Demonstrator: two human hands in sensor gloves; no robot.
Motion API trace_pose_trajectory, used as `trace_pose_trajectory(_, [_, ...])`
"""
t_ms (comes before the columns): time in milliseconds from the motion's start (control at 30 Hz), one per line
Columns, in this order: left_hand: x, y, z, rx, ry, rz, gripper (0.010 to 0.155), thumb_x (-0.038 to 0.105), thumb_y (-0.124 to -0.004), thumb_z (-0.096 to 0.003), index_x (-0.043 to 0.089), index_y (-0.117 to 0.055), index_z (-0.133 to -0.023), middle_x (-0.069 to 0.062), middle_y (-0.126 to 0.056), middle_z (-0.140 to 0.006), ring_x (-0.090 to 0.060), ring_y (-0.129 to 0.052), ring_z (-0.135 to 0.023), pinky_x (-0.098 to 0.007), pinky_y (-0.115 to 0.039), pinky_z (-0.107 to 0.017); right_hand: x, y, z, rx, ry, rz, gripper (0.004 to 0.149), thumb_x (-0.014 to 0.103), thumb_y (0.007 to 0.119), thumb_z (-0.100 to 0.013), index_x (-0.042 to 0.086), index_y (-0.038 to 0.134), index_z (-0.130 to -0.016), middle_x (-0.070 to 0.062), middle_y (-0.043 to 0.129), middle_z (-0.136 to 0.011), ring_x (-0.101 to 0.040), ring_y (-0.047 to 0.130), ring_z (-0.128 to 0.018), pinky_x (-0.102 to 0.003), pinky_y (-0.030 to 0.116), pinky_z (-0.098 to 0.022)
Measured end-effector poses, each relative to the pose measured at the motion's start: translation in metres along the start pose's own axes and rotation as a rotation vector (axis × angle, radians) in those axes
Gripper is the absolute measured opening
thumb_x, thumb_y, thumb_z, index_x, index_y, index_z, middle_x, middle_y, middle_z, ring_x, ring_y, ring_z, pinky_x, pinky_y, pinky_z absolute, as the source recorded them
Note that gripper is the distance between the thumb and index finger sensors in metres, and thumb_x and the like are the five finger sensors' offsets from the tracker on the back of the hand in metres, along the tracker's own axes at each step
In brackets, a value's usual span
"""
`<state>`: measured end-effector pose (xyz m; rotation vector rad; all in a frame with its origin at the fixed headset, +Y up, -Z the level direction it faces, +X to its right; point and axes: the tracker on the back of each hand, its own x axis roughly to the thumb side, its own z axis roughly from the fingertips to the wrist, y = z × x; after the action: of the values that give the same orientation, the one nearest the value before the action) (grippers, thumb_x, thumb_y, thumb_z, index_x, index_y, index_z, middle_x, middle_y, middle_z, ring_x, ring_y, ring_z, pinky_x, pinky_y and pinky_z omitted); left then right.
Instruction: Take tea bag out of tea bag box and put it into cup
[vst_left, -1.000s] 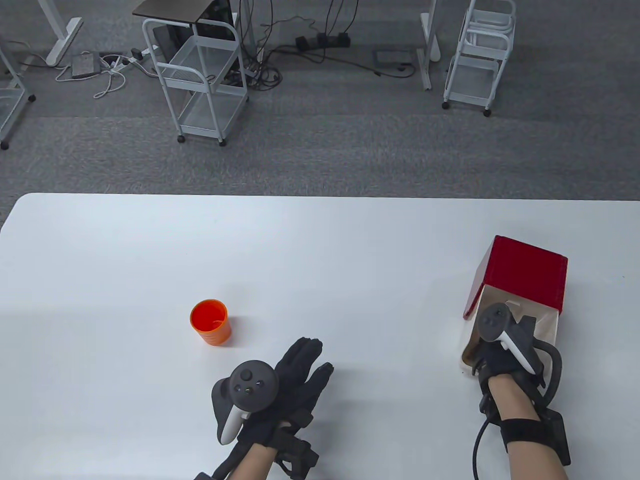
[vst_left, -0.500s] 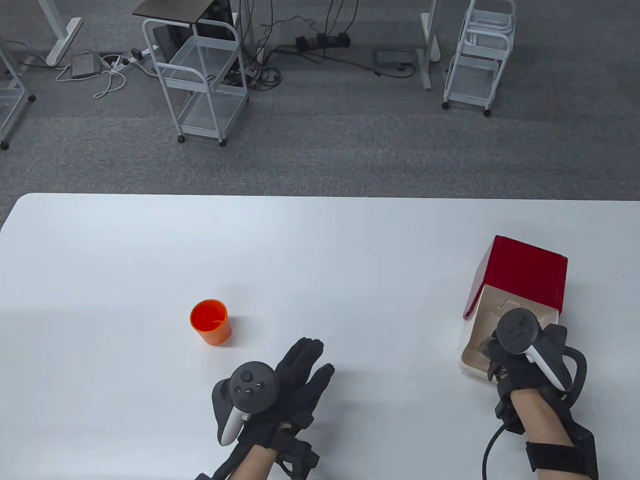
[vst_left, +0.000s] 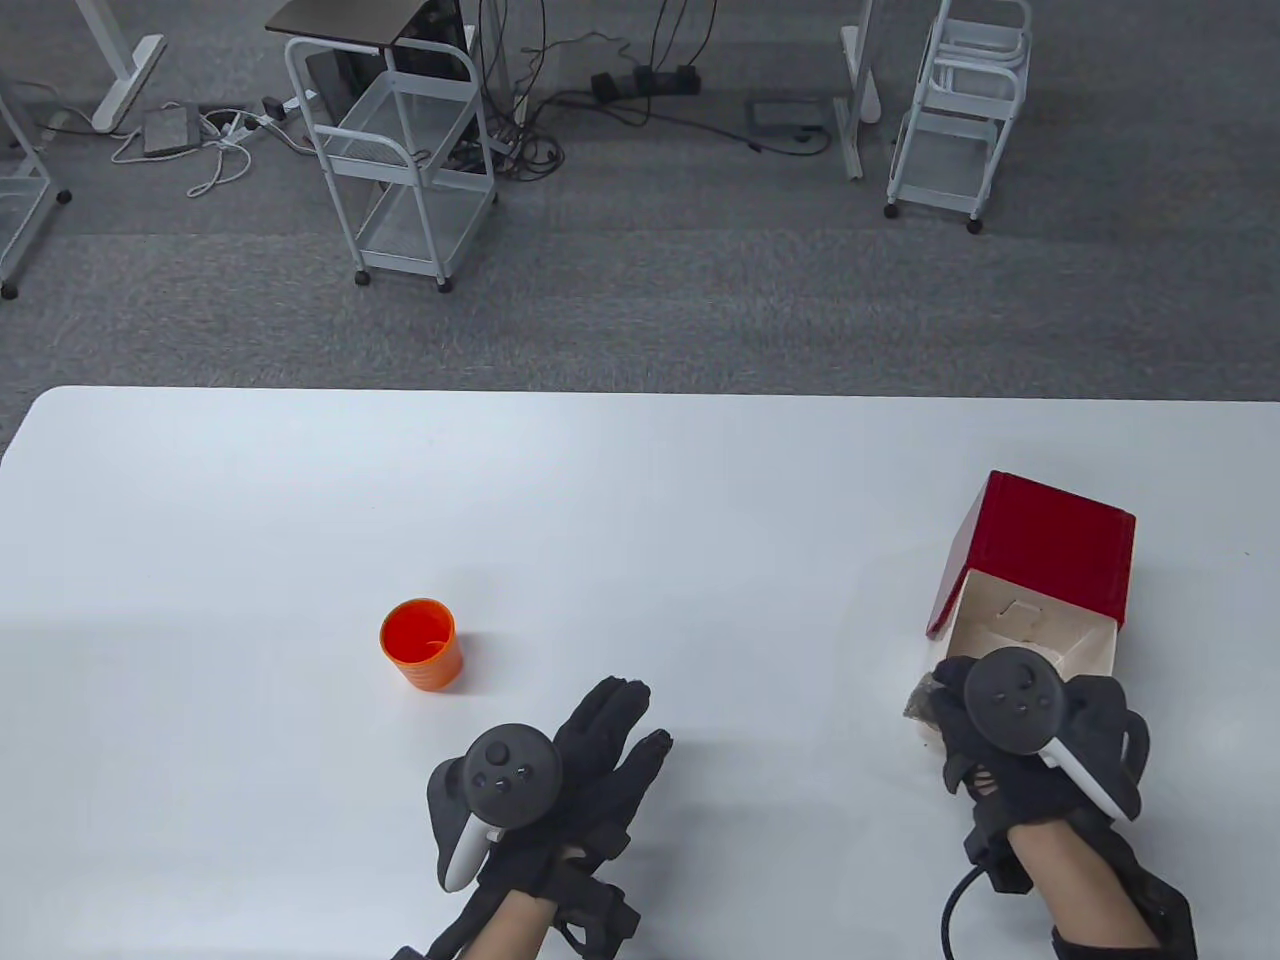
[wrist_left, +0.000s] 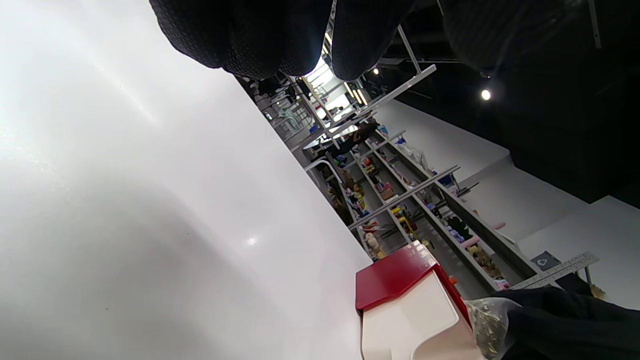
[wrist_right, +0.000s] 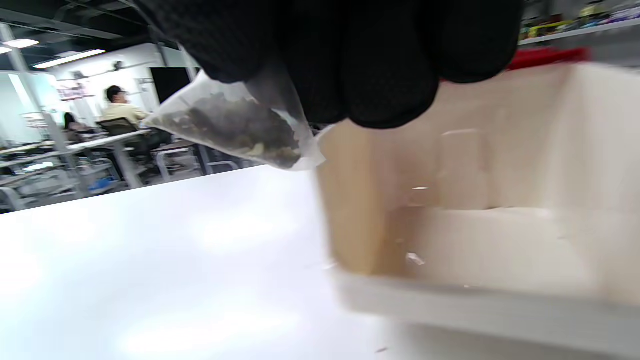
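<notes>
Translucent mesh: the tea bag (wrist_right: 235, 127) hung pinched in the fingers (wrist_right: 385, 75) of the right hand (vst_left: 1010, 740), its dark leaves showing through the pouch.
Change: half a second earlier that hand had been down over the mouth of the tea bag box (vst_left: 1040, 580); by this moment it had drawn back toward the person and left, and the tea bag (vst_left: 922, 695) had cleared the box's near left corner.
Meaning for the task: extraction looked done; what remained was the carry across to the cup (vst_left: 422, 645) and the drop into it.
Tea bag box: red lid tipped up at the far side, cream tray open toward the person; the part of the tray in sight showed only bare card and a few crumbs, and whether more bags lay deeper could not be told.
Cup: orange, upright on the tabletop (vst_left: 640, 500), well apart from the box, with no tea bag in it.
Left hand (vst_left: 560, 780): unmoved, resting on the tabletop near the cup, fingers stretched out and holding nothing.
Risk: a light pouch in a fingertip pinch could swing or slip on the way.
</notes>
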<state>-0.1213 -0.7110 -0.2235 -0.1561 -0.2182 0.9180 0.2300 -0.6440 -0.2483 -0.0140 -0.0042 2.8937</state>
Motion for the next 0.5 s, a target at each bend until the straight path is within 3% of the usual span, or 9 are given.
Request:
trace_pose_trajectory(233, [0.000, 0.000, 0.000, 0.000, 0.002, 0.000, 0.071, 0.063, -0.060, -0.0518, 0.026, -0.060, -0.112, -0.012, -0.055, -0.123, -0.038, -0.064, -0.107, -0.048, -0.061, -0.077, 0.054, 0.050, 0.002, 0.072, -0.157, 0.000, 0.038, 0.031, 0.080, -0.047, 0.014, 0.080, -0.081, -0.015, 0.090, -0.073, -0.036, 0.091, -0.057, -0.052, 0.075, -0.052])
trace_pose_trajectory(500, [0.000, 0.000, 0.000, 0.000, 0.008, -0.001, 0.071, 0.063, -0.060, -0.0518, 0.026, -0.060, -0.112, -0.012, -0.055, -0.123, -0.038, -0.064, -0.107, -0.048, -0.061, -0.077, 0.084, 0.097, 0.001, 0.144, -0.238, 0.080, 0.039, 0.032, 0.080, -0.046, 0.014, 0.080, -0.081, -0.014, 0.090, -0.074, -0.037, 0.091, -0.058, -0.053, 0.075, -0.053])
